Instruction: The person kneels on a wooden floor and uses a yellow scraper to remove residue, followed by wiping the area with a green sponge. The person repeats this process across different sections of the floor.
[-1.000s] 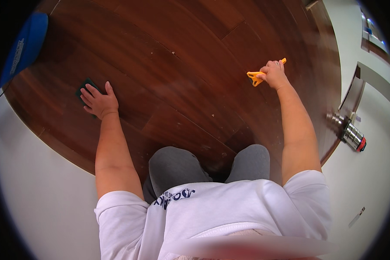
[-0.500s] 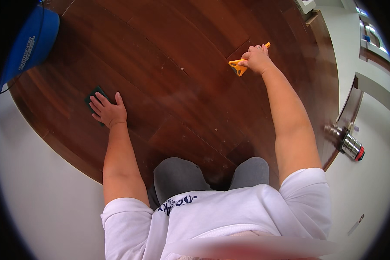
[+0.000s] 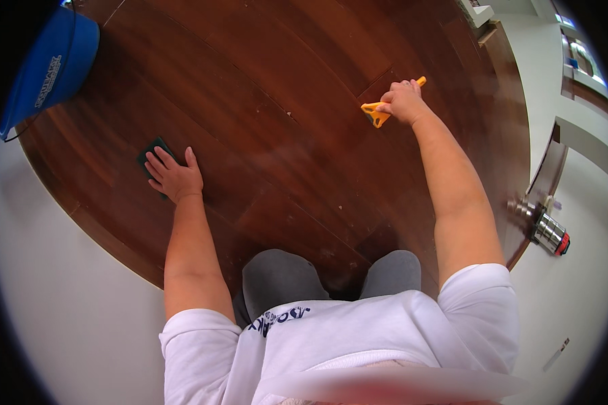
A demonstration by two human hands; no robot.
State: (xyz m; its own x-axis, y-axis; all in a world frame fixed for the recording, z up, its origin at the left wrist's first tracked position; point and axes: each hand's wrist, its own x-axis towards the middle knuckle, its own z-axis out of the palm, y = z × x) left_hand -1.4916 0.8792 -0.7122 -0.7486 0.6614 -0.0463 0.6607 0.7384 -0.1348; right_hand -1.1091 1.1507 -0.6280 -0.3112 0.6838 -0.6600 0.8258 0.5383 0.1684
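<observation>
My left hand (image 3: pixel 175 179) lies flat with fingers spread on a dark green scouring pad (image 3: pixel 144 159), which rests on the dark brown wood-plank floor (image 3: pixel 263 169). Part of the pad is hidden under the palm and fingers. Farther forward on the right, my right hand (image 3: pixel 405 102) is closed round the handle of a yellow scraper (image 3: pixel 377 115). The wide triangular head of the scraper points left, down at the planks. The handle's end sticks out beyond my fingers.
A blue bucket (image 3: pixel 61 57) stands at the far left. Small pale specks (image 3: pixel 288 113) dot the planks between my hands. My grey-trousered knees (image 3: pixel 280 273) are on the near floor. A shiny metal cylinder with a red end (image 3: pixel 552 233) is by the right wall.
The whole view has shifted slightly, so everything appears a little lower and farther right. Both hands keep nearly the same places on the floor, with the pad and scraper.
</observation>
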